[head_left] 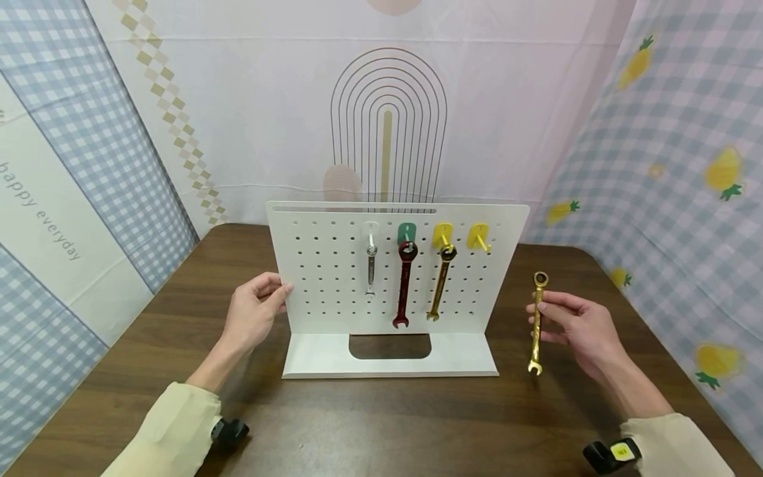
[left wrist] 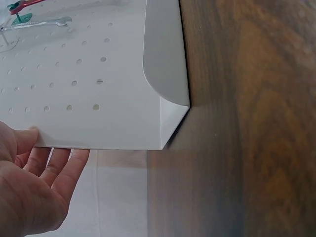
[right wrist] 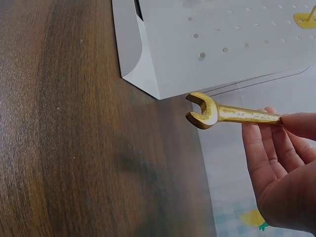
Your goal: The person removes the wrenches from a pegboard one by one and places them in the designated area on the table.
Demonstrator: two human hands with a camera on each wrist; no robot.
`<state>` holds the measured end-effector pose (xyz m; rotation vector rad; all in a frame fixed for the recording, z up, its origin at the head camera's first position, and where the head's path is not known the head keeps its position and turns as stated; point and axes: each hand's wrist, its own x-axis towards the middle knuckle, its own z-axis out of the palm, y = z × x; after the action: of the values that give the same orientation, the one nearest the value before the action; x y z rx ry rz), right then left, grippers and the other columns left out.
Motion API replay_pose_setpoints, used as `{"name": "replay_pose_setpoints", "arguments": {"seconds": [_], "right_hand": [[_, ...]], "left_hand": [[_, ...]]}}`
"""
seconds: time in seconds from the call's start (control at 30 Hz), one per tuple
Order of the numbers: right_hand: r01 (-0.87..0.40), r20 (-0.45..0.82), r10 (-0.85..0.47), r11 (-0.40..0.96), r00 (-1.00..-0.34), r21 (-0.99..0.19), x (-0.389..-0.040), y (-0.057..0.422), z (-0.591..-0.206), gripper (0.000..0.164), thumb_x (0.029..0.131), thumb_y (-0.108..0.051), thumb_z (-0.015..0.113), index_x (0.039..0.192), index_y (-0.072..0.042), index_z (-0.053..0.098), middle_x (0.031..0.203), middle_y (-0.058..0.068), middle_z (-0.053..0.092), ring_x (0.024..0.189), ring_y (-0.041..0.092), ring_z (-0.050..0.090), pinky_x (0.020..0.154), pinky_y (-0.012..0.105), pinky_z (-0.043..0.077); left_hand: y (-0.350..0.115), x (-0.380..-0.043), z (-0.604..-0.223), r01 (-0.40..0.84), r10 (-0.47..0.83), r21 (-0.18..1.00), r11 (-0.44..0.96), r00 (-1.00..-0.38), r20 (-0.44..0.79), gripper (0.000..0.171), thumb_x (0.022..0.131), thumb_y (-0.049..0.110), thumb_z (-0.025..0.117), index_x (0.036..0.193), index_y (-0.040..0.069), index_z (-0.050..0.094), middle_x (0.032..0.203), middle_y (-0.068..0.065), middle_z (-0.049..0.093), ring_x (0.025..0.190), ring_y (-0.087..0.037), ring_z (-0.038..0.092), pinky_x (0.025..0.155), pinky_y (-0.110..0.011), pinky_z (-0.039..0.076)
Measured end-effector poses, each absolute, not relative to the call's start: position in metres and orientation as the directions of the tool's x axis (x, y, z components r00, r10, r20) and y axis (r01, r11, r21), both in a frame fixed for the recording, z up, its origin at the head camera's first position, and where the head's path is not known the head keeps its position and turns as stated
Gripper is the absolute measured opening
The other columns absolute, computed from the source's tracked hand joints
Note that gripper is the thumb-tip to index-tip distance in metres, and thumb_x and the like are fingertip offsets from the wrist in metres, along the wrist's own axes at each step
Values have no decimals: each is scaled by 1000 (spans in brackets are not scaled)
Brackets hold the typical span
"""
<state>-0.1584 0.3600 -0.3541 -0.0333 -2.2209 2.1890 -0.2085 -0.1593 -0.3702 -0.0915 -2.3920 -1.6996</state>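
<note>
Cream sleeves (head_left: 169, 427) cover my forearms at the near left and near right, a small black device (head_left: 229, 432) at each wrist, over a brown wooden table (head_left: 369, 430). At right, my right hand (head_left: 587, 331) pinches a shiny gold wrench (head_left: 536, 331) between thumb and fingers; it is nearly upright, ring end at top, forked end at bottom, apart from the white pegboard (head_left: 324, 281) and to its right. My left hand (head_left: 255, 311) grips the board's left edge, thumb on the front face. The board rises from a white base (head_left: 316, 361). Along its upper part, left to right: a white hook (head_left: 371, 228) holding a small silver wrench (head_left: 371, 268), a green hook (head_left: 407, 230) holding a dark red wrench (head_left: 405, 285), a yellow hook (head_left: 442, 230) holding a darker gold wrench (head_left: 440, 285), and another yellow hook (head_left: 477, 232). On the far side hangs pale cloth (head_left: 250, 119) printed with nested arches (head_left: 387, 129); blue checked cloth (head_left: 53, 59) lines the left and right.
</note>
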Motion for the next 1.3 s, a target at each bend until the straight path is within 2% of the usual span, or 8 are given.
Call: {"name": "replay_pose_setpoints", "arguments": {"seconds": [0.27,1.3], "right_hand": [[22,-20,63,23,-998,-1000,-159,364,-354,18,102,-10,72,105,-26,79,94,-5,82,84,9,78,67,28,66],[82,-77,122,41,-990,-996,-162,384,-360,17,103,-13,71,103,-29,77,92,-8,81,84,9,78,67,27,66]], "left_hand": [[-159,-208,-370,169,-80,927,334,-975,207,20,103,14,71,110,-5,71,91,-5,74,77,-2,67,73,-21,64],[-160,-209,-371,165,-81,921,352,-975,206,20,104,15,70,112,-4,71,98,-9,76,80,-1,67,75,-23,64]]}}
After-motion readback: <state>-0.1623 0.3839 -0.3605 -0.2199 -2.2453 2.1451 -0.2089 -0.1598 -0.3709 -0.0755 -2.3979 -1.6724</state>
